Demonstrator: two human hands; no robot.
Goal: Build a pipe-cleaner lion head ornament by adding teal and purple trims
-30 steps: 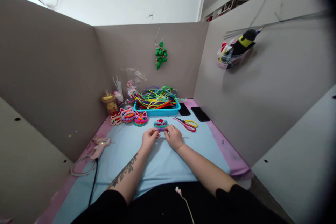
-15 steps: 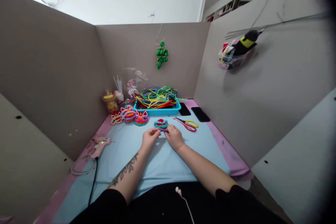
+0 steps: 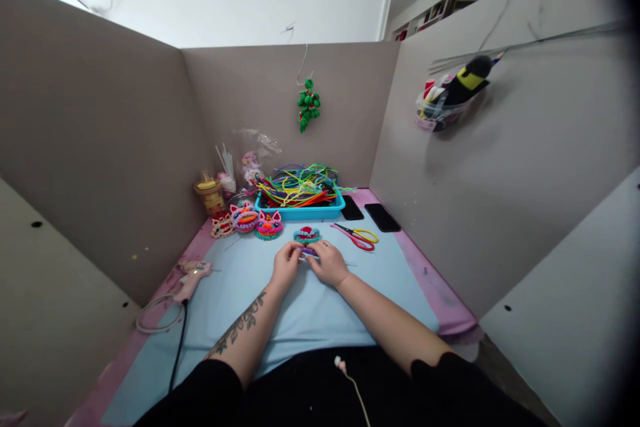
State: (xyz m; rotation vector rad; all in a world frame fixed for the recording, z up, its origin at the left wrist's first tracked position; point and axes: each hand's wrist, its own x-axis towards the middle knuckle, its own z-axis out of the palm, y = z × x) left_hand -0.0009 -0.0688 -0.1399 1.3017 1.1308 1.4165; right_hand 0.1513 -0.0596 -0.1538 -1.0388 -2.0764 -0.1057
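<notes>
A short purple pipe cleaner [image 3: 309, 251] lies between my two hands, over the middle of the blue cloth. My left hand [image 3: 287, 263] pinches its left end. My right hand [image 3: 328, 263] has its fingers closed on the other end, the thumb below. Just beyond my fingertips sits a small teal and red fuzzy piece [image 3: 307, 235], its near edge close to the hands. Red-and-yellow-handled scissors [image 3: 361, 237] lie to the right of my right hand.
A blue tray [image 3: 300, 213] heaped with coloured pipe cleaners [image 3: 305, 185] stands at the back. Several fuzzy animal faces [image 3: 269, 225] sit left of it. Two phones [image 3: 382, 217] lie at right. A pink glue gun [image 3: 192, 280] with its cord rests at left. Grey panels enclose the table.
My right hand has turned a little, its thumb now nearer the left fingers. The purple pipe cleaner sits slightly lower. Everything else stays in place.
</notes>
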